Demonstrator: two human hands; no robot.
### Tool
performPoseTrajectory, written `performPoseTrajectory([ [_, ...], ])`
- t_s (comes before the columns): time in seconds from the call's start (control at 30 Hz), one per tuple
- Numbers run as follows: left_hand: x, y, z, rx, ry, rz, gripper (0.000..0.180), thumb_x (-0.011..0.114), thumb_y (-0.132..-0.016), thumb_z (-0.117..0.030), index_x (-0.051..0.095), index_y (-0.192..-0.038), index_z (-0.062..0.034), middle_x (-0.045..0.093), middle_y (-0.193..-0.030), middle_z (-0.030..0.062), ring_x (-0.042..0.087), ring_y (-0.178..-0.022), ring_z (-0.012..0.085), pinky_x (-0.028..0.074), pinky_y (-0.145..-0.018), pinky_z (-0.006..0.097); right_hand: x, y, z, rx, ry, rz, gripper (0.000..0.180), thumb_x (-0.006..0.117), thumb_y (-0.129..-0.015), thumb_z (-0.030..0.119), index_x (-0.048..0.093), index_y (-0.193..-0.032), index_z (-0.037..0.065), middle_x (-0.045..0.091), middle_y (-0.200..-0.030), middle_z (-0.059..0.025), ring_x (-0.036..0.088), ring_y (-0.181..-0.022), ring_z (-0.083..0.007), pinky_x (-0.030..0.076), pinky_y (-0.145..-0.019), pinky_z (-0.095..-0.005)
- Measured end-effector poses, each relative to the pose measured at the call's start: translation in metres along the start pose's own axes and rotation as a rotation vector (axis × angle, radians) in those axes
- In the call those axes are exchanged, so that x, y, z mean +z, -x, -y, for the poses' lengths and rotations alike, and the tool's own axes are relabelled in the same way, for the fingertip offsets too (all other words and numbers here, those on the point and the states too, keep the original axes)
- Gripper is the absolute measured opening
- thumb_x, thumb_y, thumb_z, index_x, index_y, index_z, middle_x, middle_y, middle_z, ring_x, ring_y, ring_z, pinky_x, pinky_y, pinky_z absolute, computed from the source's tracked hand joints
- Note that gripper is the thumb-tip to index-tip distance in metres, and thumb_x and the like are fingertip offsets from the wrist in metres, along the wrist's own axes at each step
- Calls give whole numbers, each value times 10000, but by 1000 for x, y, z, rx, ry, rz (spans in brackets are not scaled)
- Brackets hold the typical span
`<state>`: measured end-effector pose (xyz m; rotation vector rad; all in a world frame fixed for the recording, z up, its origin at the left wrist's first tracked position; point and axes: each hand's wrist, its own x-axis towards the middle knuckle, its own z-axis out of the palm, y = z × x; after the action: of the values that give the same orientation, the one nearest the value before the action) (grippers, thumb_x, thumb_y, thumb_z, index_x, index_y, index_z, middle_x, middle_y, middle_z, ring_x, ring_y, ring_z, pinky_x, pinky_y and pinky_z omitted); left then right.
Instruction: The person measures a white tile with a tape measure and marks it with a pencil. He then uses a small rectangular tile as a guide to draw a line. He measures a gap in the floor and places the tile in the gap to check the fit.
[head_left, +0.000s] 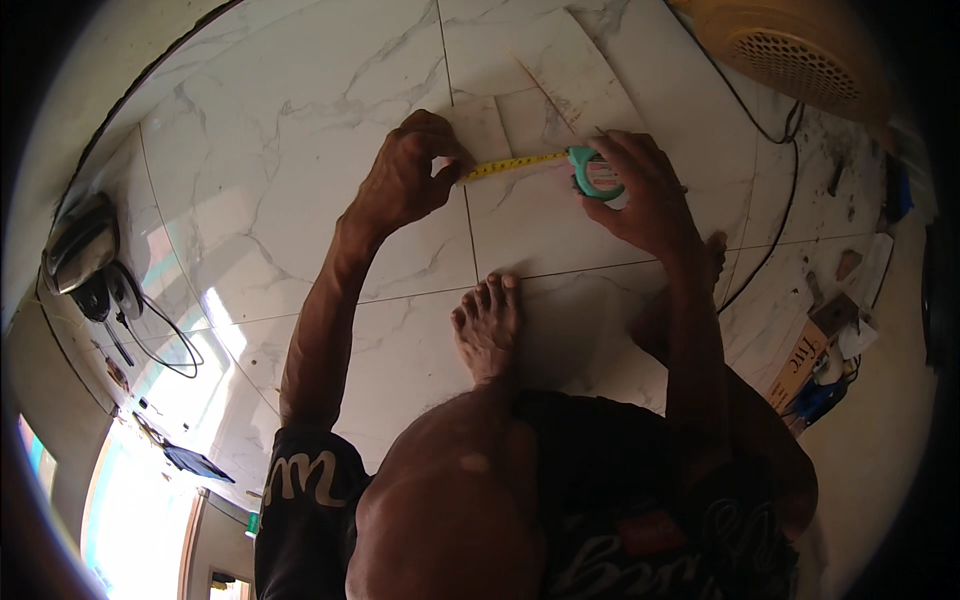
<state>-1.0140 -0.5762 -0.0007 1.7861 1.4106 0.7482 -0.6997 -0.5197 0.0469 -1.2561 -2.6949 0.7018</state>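
Both hands on tape measure across loose tile piece: left hand pinches blade end, right hand grips case; measuring underway, next likely needs steady read and mark.

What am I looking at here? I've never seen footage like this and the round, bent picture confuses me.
This comes from a wide fisheye camera worn on a person's head, looking down, so straight lines curve. The person squats barefoot on a white marble-pattern tile floor. The left hand pins the end of a yellow tape blade to a tile; the right hand holds the teal tape measure case. One bare foot rests on the floor. A black cable runs at right, near a cardboard box.
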Motion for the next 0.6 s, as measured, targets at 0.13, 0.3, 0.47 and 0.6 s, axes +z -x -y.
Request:
performPoseTrajectory([
  [0.13,3,0,-5,-2,3,-33,170,770,-741,73,767,-849,-58,701,-795,58,651,-932,268,547,-839,391,-5,3,-12,18,39,-48,669,848,-751,193,577,-1347,55,570,-1344,-136,550,-1242,-336,470,-1011,-461],
  [0.3,2,0,-10,-9,-39,-34,158,761,-771,52,757,-890,-52,704,-812,72,655,-923,270,545,-846,395,0,-1,-16,-10,83,-133,673,822,-758,170,561,-1367,51,566,-1353,-144,548,-1236,-339,467,-991,-471],
  [0.47,7,-1,-7,39,-50,-86,139,734,-771,60,746,-865,-42,687,-774,71,653,-882,283,545,-821,404,4,-5,-16,16,105,-179,661,810,-745,175,572,-1348,43,576,-1340,-139,558,-1209,-341,464,-984,-482],
  [0.6,6,-1,-6,40,-50,-74,143,735,-766,54,755,-867,-45,679,-752,78,654,-847,278,545,-809,403,-1,-10,-9,39,68,-134,628,804,-749,182,584,-1322,48,581,-1333,-130,567,-1192,-331,469,-989,-474],
])
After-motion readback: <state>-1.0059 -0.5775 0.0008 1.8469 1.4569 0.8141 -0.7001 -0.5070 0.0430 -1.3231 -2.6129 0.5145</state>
